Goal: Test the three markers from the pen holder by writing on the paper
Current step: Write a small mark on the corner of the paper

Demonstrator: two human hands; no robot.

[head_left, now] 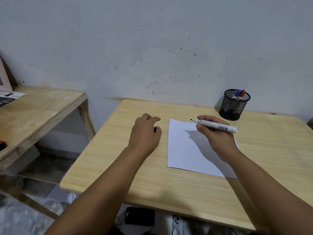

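A white sheet of paper (186,150) lies on the wooden table (118,167). My right hand (215,134) grips an uncapped white marker (218,125) with a black tip; the tip points left and hovers over the paper's top edge. My left hand (145,133) rests on the table left of the paper, fingers curled around a small black object, probably the marker's cap (155,129). A black mesh pen holder (234,104) stands at the back right against the wall, with a blue-capped marker (237,94) and a red-capped marker (241,94) inside.
A second wooden table (33,116) stands to the left with papers (10,96) on it and a red object (2,144) at its front edge. A black phone (139,216) lies below the near table edge. The wall (152,48) runs right behind the table.
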